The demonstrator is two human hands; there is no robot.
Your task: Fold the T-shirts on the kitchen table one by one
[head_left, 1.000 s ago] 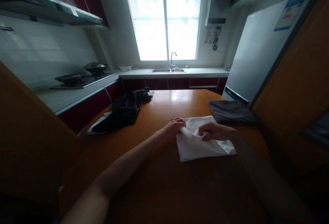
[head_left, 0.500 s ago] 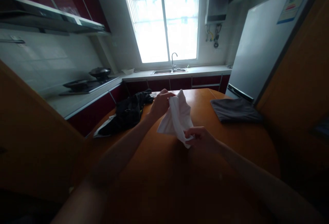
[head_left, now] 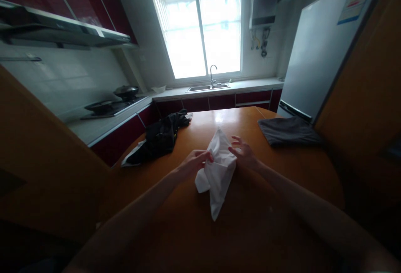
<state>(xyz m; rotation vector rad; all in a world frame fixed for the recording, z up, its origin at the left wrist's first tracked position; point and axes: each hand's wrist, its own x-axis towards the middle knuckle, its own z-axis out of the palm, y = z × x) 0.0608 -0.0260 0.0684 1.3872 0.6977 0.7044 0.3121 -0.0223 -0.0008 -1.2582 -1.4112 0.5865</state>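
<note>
A thin white cloth point(head_left: 221, 172) hangs crumpled over the middle of the table, one pointed end toward me and another toward the window; whether it is a garment cannot be told. My left hand point(head_left: 197, 160) pinches its left edge between thumb and fingers. At the opposite side, my right hand point(head_left: 246, 154) has its fingers apart, the thumb close to the cloth's right edge; whether it touches cannot be made out.
Dark clothes point(head_left: 161, 137) lie in a heap on the left of the wooden table point(head_left: 269, 197). A folded grey cloth point(head_left: 288, 131) rests at the right, near the fridge point(head_left: 319, 51). Behind are a sink point(head_left: 200, 88) and a stove with pans point(head_left: 125, 92).
The white cloth has turned and now hangs lengthwise toward me. My left hand has come nearer and lower with it. My right hand has moved up and let go, its fingers spreading.
</note>
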